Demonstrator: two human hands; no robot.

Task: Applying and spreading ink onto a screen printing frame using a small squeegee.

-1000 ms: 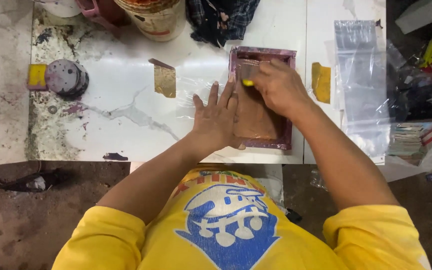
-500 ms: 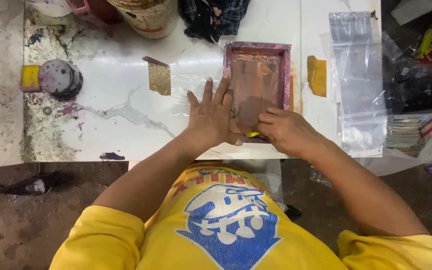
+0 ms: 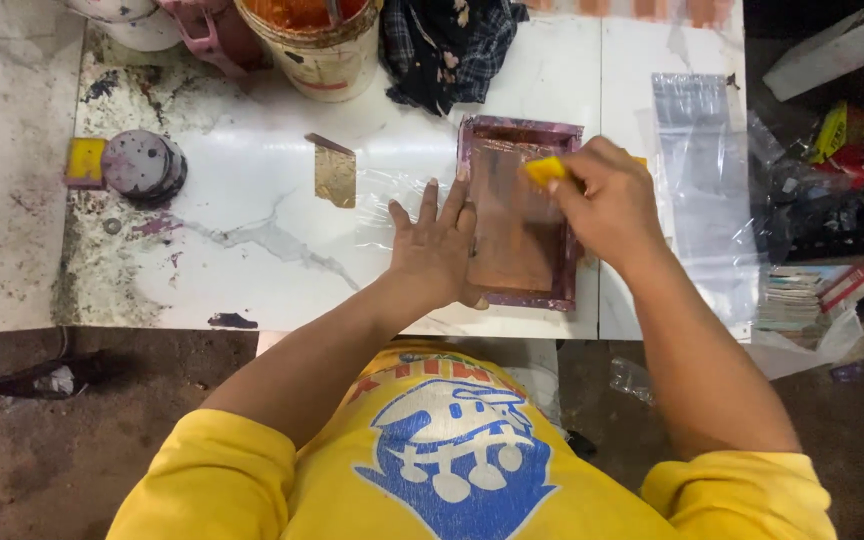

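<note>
**Screen frame pressed flat on the white table**

The purple-edged screen frame (image 3: 518, 215) lies on the white table (image 3: 252, 260) near its front edge. The left hand (image 3: 439, 250) presses flat and open on its left rail; the right hand (image 3: 607, 205) grasps a yellow squeegee (image 3: 544, 170) at the frame's far end. A paint bucket (image 3: 314, 40) stands beyond.

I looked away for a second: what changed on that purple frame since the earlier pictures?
The right hand, gripping the yellow squeegee, went from the frame's far end down to its near end, then back to the far end. The left hand stayed flat on the purple frame, which kept its place on the table.
</note>
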